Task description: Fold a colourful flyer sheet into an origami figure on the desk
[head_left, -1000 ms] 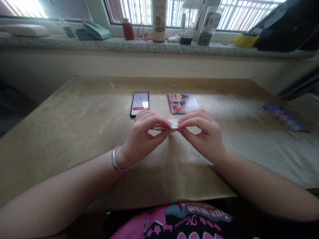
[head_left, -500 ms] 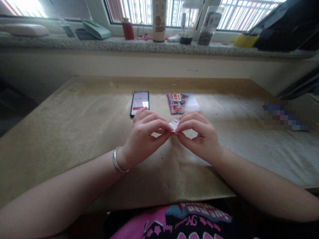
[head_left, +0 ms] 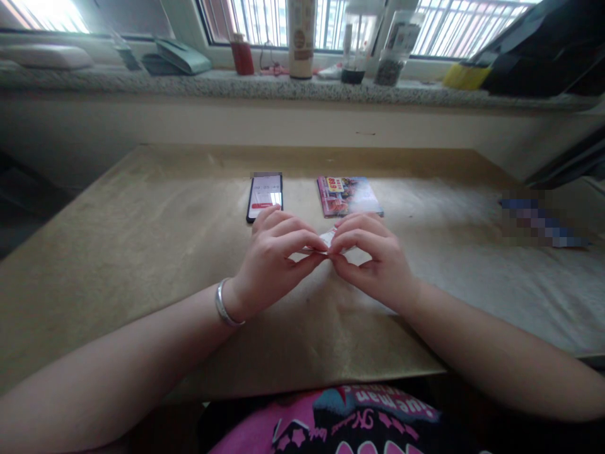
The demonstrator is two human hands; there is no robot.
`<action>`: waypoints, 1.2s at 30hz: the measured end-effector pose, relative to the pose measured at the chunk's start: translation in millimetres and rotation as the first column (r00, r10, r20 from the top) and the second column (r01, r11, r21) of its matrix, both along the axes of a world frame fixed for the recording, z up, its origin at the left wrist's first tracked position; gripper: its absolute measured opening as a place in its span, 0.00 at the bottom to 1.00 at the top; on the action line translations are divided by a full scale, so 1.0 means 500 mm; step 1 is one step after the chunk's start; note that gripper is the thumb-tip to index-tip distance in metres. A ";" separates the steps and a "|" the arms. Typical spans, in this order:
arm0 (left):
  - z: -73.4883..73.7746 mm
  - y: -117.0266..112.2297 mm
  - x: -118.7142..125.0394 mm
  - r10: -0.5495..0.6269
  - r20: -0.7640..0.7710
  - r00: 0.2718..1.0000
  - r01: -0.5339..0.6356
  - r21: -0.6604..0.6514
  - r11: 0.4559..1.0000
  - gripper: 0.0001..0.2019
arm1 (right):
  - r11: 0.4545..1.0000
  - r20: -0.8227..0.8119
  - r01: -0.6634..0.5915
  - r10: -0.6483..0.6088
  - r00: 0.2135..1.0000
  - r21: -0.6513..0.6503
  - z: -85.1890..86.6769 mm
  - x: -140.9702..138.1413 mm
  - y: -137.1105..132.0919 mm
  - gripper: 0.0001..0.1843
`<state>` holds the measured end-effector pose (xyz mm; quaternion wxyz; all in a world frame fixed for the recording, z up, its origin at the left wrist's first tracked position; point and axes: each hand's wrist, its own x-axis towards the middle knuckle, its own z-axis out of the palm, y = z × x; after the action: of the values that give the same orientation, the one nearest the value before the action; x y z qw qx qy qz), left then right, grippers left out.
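Note:
Between my two hands is a small piece of paper [head_left: 328,237], white with some reddish print, mostly covered by my fingers. My left hand [head_left: 283,247] pinches it between thumb and fingertips from the left. From the other side my right hand [head_left: 371,246] pinches it too, the fingertips of both hands nearly meeting. The paper is held a little above the table, and its full shape is hidden. Just beyond my left hand lies a phone [head_left: 265,192] with its screen lit. Behind my right hand is a colourful printed booklet or packet [head_left: 352,194].
A yellowish-brown cover lies over the table [head_left: 165,252]. Far right is a blurred-out bluish object [head_left: 541,222]. On the granite windowsill [head_left: 265,87] stand a red bottle [head_left: 242,57], a tall beige bottle [head_left: 301,44], clear containers [head_left: 391,53] and a folded green case [head_left: 182,55].
My right hand has shifted slightly left, and less of the paper shows between the fingers. My left hand has hardly moved.

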<state>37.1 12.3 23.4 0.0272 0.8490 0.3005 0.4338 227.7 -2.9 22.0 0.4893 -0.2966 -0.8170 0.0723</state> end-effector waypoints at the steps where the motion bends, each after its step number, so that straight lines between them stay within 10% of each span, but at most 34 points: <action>1: -0.001 0.001 -0.001 -0.003 0.000 1.000 0.003 0.005 1.000 0.04 | 1.000 0.006 0.009 -0.009 1.000 -0.002 -0.001 0.000 0.001 0.06; 36: -0.012 0.010 -0.003 0.011 0.046 0.999 -0.010 -0.026 1.000 0.08 | 0.994 0.088 0.103 -0.105 0.991 0.025 -0.007 0.014 0.015 0.08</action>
<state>35.8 17.2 17.3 0.0426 0.8368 0.3097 0.4494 234.7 4.4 18.3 0.4583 -0.3368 -0.8221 0.0250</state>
